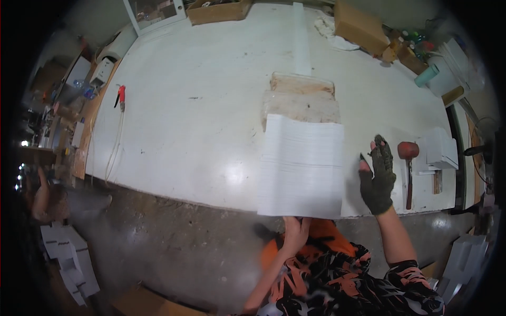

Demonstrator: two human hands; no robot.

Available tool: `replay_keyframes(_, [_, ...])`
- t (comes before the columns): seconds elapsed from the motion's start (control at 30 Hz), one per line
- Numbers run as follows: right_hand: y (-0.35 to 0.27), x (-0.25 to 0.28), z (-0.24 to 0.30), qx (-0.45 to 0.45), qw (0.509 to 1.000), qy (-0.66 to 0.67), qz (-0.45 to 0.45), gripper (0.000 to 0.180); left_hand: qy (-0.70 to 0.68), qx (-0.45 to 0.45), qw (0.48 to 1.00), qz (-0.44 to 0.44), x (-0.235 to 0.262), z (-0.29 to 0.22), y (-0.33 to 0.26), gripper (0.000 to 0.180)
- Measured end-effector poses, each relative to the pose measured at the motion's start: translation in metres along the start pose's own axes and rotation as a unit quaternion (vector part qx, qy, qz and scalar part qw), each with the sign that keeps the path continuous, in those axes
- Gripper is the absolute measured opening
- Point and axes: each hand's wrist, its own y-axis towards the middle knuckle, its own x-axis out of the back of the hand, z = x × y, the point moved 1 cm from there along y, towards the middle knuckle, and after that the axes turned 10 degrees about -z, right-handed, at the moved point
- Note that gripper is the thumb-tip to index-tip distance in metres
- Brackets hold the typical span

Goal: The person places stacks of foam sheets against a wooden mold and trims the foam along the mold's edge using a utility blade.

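Table [211, 105]: a large white worktop fills the upper view; its near edge curves above a grey concrete floor [174, 247].
White sheet [301, 167]: a wide ribbed panel lies flat at the table's near edge, right in front of the person, its lower edge overhanging slightly.
Clear-wrapped slabs [301, 100]: brownish blocks lie just behind the sheet, touching its far edge, with a long white strip [300, 42] running away beyond them.
Cardboard boxes [359, 26]: they stand along the far rim, with cloths and bottles near them.
Right hand [378, 176]: wearing a dark fingerless glove, fingers spread and empty, it hovers over the table just right of the sheet, holding nothing.
Left hand [295, 231]: bare, it grips the sheet's lower edge from beneath, fingers curled on it.
Mallet [408, 163]: red-brown head, wooden handle, it lies just right of the gloved hand, apart from it.
White blocks [440, 150]: stacked right of the mallet.
Red-handled tool [121, 97]: it lies well apart, at the table's left end.
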Motion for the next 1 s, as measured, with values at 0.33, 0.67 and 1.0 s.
replay_keyframes(0.33, [0.001,-0.032,0.141,0.165,0.909,-0.012,0.383,0.093,0.002,-0.112,0.991,0.074,0.027,0.015,-0.011,0.020])
replay_keyframes(0.67, [-0.009,-0.033,0.144,0.191,0.925,-0.035,0.327,0.095,-0.315,0.136,0.938,-0.045,0.123,-0.061,0.093,0.060])
replay_keyframes(1.0, [-0.008,-0.029,0.132,0.201,0.916,-0.075,0.339,0.085,-0.655,-0.118,0.712,0.223,0.150,-0.181,0.176,0.084])
